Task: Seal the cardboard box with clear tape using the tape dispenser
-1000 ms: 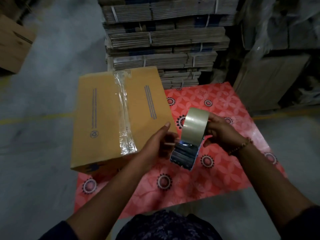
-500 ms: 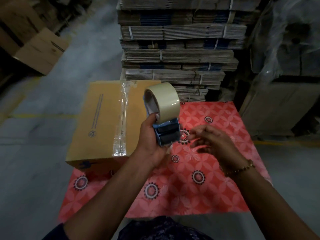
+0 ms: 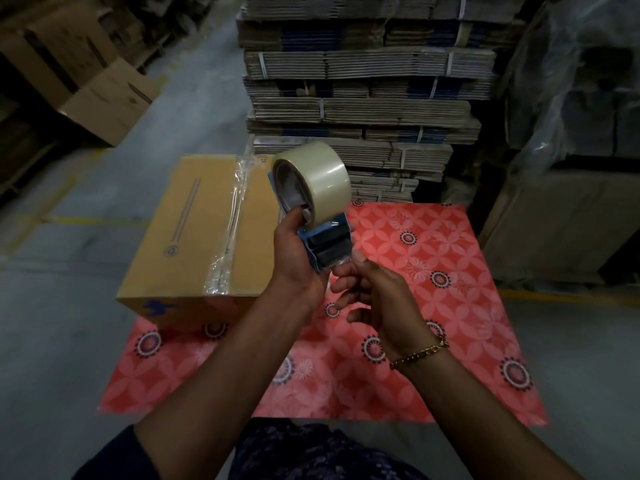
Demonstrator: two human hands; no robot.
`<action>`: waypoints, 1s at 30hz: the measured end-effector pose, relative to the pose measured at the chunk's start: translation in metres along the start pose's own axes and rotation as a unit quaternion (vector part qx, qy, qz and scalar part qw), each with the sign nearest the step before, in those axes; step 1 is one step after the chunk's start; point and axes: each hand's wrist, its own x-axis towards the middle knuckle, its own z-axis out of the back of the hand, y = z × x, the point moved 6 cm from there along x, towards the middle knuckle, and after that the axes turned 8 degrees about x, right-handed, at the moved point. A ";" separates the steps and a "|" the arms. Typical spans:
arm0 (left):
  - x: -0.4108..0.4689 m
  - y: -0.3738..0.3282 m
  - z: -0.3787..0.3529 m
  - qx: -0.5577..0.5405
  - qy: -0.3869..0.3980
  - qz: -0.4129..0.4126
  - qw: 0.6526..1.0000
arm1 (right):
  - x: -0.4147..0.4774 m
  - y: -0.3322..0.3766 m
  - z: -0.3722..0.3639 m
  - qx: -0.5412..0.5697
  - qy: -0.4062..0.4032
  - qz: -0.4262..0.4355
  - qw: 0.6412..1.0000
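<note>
A brown cardboard box (image 3: 194, 233) lies on the left part of a red patterned mat (image 3: 429, 271), with a wrinkled strip of clear tape (image 3: 232, 223) along its top seam. To the right of the box and raised above the mat, my left hand (image 3: 294, 258) grips a blue tape dispenser (image 3: 329, 247) carrying a large roll of clear tape (image 3: 318, 178). My right hand (image 3: 374, 296) is just below the dispenser's lower end, thumb and fingers pinching at the loose tape end there.
A tall stack of strapped flat cardboard sheets (image 3: 363, 84) stands right behind the box and mat. Open cartons (image 3: 104, 98) sit at the far left, and plastic-wrapped goods (image 3: 581, 98) at the right. Grey concrete floor (image 3: 52, 341) surrounds the mat.
The dispenser passed from my right hand into my left and rose with the roll upward. My right hand, open half a second ago, has closed in on the dispenser's lower end.
</note>
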 end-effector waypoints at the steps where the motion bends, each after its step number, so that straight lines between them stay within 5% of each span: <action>1: -0.001 0.001 -0.001 0.004 -0.003 0.000 1.000 | 0.000 0.002 0.000 -0.001 -0.006 0.000 1.000; 8: 0.007 0.011 0.001 0.008 -0.038 0.007 0.999 | 0.005 0.009 -0.003 -0.018 -0.015 0.039 0.999; 24: 0.041 0.023 0.044 -0.061 -0.069 0.096 0.991 | -0.006 -0.034 -0.002 -0.029 -0.043 -0.015 0.999; 30: 0.057 0.041 0.077 0.031 -0.098 0.153 0.983 | 0.006 -0.074 -0.009 -0.007 -0.075 -0.079 0.994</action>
